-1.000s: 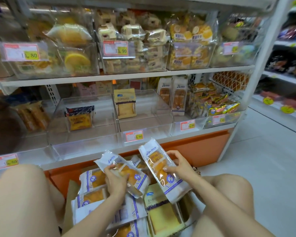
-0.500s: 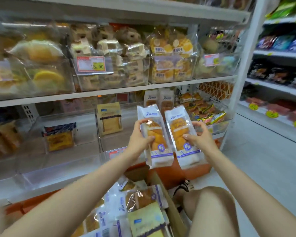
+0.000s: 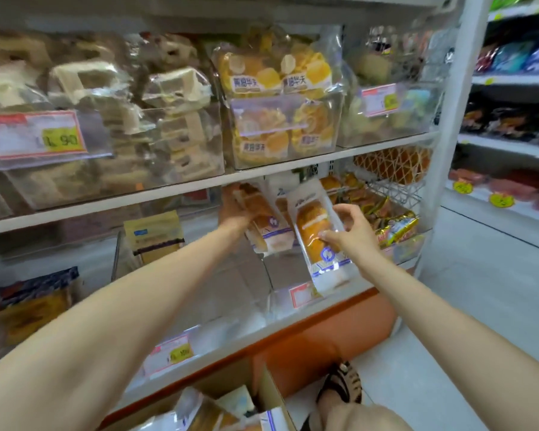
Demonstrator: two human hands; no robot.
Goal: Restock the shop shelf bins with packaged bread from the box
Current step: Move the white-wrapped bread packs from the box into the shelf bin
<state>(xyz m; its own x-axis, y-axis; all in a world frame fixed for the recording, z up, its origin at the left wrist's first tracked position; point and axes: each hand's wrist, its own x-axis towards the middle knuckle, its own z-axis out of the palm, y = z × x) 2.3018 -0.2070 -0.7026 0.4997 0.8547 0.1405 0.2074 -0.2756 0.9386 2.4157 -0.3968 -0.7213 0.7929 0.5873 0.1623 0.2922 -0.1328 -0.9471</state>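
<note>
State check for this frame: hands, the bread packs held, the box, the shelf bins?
Left hand: grips left bread pack, tilted.
Right hand: pinches right bread pack, near upright.
Box: open, packs inside.
Yellow bun bin: stacked full.
Middle lower bin: holds one tan pack.

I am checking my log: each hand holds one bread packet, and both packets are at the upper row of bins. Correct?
One point is wrong. In the head view the left hand holds the left packet and the right hand the right packet, but both are at the lower row of bins, under the upper shelf board.
</note>
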